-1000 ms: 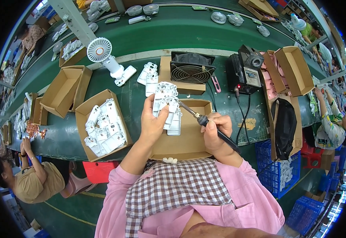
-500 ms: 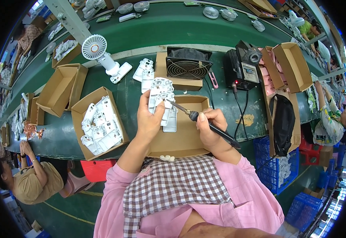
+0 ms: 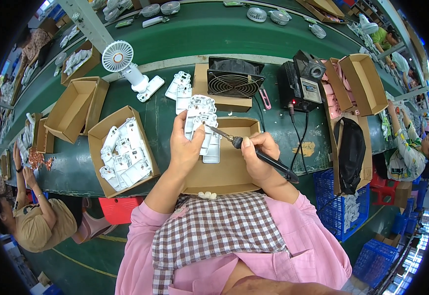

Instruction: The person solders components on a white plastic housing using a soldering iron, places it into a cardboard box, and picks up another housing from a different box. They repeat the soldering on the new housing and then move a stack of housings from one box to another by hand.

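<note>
The left hand point(image 3: 185, 150) grips a group of white casings point(image 3: 200, 115) above the open box point(image 3: 224, 178), its thumb laid over the front; the other fingers pass behind, so most of their hold is hidden. The casings overlap, and how many there are cannot be told. The right hand point(image 3: 260, 156) has its fingers wrapped around the handle of the iron point(image 3: 236, 142), covering part of it. The iron's thin end points at the casings beside the left thumb; it seems to meet them, though the contact is too small to be sure. Of the open box, the far left part is masked by the casings and the left hand. On the right, a tilted carton point(image 3: 367, 83) hides some pink parts point(image 3: 333, 105), and the worktop point(image 3: 158, 118) cuts off the top of a blue crate point(image 3: 325, 211). The dark rim trims the co-worker point(image 3: 42, 223) on the left. Compared with half a second ago, both hands, the casings and the iron keep nearly the same places; the clearest change is the co-worker, whose joined hands have parted, one now stretched farther over the worktop near the copper bits point(image 3: 36, 158).
</note>
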The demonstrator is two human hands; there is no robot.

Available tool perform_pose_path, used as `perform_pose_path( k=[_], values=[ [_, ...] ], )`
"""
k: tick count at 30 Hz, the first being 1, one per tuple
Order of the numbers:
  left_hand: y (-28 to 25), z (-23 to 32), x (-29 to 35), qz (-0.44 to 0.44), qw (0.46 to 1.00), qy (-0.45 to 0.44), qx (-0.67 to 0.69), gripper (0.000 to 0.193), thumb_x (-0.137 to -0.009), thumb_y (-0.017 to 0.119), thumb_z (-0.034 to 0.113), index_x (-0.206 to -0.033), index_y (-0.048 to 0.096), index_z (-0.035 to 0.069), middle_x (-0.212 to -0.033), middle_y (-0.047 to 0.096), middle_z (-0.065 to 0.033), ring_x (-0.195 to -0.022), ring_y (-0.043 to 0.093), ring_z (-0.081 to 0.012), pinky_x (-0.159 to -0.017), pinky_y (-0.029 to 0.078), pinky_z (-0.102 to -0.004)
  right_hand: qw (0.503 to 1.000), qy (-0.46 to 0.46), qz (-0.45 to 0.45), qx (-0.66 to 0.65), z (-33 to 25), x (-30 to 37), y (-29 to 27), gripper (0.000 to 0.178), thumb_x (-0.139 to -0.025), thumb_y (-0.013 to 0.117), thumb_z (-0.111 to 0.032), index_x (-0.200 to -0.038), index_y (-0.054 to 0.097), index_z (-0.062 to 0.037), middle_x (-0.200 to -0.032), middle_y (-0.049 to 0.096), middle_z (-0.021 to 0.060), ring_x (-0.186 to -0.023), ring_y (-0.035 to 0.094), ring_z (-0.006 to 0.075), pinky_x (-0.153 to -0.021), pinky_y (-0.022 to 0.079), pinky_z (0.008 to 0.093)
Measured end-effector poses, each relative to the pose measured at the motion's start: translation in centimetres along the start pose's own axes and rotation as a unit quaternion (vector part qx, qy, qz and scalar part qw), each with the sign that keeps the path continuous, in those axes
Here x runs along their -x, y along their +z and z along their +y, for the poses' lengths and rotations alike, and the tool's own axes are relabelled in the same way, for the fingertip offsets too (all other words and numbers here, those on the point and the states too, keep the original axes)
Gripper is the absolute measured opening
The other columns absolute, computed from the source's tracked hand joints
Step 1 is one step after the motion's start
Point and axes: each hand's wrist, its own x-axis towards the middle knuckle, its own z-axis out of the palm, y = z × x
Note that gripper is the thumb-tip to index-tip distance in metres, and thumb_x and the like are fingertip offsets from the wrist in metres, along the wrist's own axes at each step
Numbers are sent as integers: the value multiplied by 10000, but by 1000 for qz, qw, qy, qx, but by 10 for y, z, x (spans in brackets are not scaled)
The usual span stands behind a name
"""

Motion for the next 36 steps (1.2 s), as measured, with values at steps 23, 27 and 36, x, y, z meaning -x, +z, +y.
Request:
perform_pose_path(
  k=[23, 27, 36],
  values=[
    [0, 2, 3, -6, 998, 18, -57, 490, -841, 593, 72, -1265, 382, -52, -1128, 548, -125, -1005, 537, -142, -858, 444, -272, 999, 29, 4, -38, 1, 0, 1, 165, -845, 644, -64, -786, 492, -42, -633, 554, 29, -542, 476, 65, -495, 388, 229],
    [1, 5, 3, -13, 998, 22, -60, 488, -841, 592, 72, -1263, 381, -52, -1128, 545, -127, -1010, 532, -146, -866, 440, -276, 999, 33, -2, -39, 3, 1, 1, 165, -845, 645, -65, -791, 492, -40, -649, 565, 38, -545, 488, 72, -498, 395, 233],
    [0, 5, 3, -16, 997, 30, -67, 478, -843, 592, 69, -1258, 387, -52, -1118, 549, -124, -999, 537, -143, -858, 444, -270, 999, 37, -9, -21, 3, 0, 0, 170, -843, 649, -70, -792, 490, -39, -650, 568, 44, -547, 497, 78, -500, 400, 237]
  ],
)
